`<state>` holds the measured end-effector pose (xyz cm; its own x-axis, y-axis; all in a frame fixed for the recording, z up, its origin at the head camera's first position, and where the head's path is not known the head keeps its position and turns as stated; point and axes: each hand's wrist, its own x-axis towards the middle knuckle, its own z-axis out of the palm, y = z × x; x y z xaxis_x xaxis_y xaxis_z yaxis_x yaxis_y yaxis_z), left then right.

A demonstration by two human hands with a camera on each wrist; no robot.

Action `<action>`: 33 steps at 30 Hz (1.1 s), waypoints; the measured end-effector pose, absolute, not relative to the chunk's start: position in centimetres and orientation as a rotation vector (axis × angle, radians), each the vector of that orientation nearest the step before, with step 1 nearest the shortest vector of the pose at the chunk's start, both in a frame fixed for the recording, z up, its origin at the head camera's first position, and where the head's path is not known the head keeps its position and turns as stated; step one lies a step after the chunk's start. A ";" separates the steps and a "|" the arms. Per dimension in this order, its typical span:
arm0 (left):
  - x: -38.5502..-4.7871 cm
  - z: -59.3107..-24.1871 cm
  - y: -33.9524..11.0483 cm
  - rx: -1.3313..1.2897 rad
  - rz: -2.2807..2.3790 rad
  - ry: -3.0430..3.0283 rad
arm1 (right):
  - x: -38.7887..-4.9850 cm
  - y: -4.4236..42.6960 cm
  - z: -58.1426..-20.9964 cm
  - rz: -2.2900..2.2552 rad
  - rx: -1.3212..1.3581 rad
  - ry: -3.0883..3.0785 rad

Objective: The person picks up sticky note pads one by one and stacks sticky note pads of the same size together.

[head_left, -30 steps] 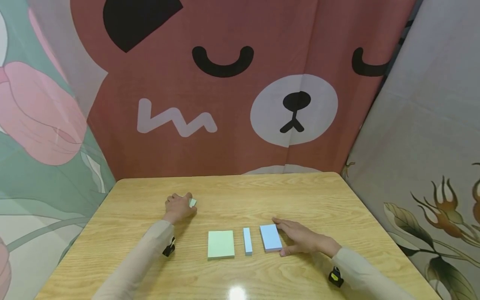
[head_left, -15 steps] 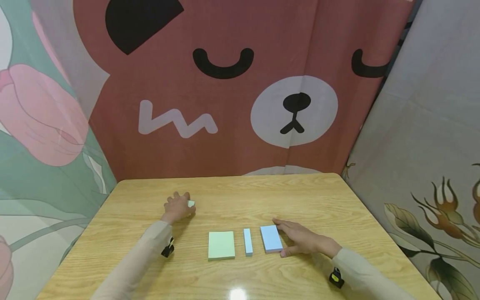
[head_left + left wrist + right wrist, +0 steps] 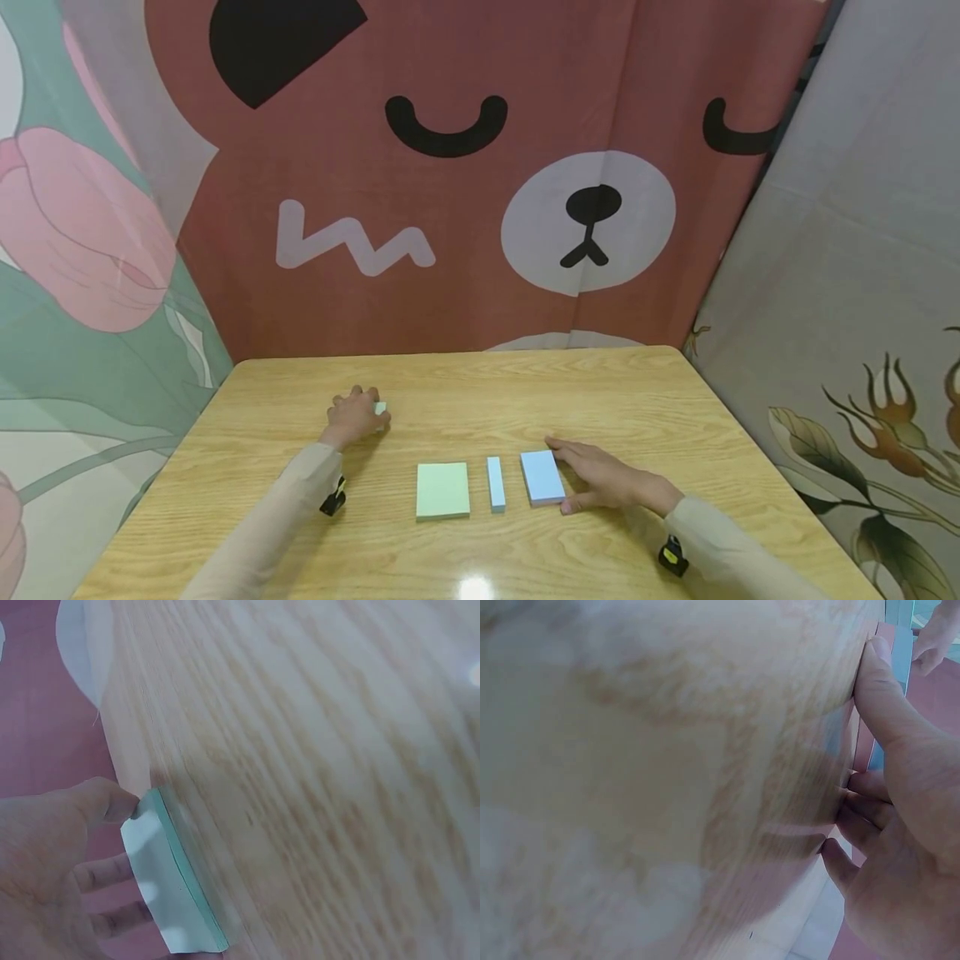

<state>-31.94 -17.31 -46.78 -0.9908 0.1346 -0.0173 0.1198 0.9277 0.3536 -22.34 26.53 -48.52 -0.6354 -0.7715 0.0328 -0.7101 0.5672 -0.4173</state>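
Note:
Far left on the table, my left hand holds a small pale green sticky note pad between thumb and fingers. The left wrist view shows the pad standing on its long edge or tilted, its green side towards the wood. In the head view, the hand hides much of it. At the right, my right hand lies beside a blue sticky note pad. Its fairly straight fingers reach the pad's far corner and its thumb touches the near corner. In the right wrist view, the pad's side looks pink below blue.
A larger square green sticky note pad lies in the middle of the wooden table. Between it and the blue pad sits a narrow light blue pad. A printed bear curtain hangs behind the table.
The left hand has shifted slightly left with the small green pad, and less of the pad's top shows. The right hand and the other pads stay put.

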 end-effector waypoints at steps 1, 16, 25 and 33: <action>-31.9 -46.7 -17.4 0.208 0.559 3.042 | -22.3 26.5 -48.5 -0.602 -1.261 2.644; -32.1 -46.9 -19.0 0.220 0.582 3.067 | -22.1 26.5 -48.7 -0.599 -1.214 2.647; -32.3 -45.9 -19.8 0.360 0.572 3.087 | -22.1 26.5 -48.6 -0.605 -1.214 2.641; -32.7 -45.3 -20.7 0.395 0.599 3.058 | -22.3 26.6 -48.5 -0.609 -1.197 2.618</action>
<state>-32.66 -20.71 -45.28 -0.9684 0.2447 0.0475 0.2445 0.8958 0.3712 -22.32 26.59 -48.52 -0.6526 -0.7577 -0.0095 -0.6757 0.5876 -0.4451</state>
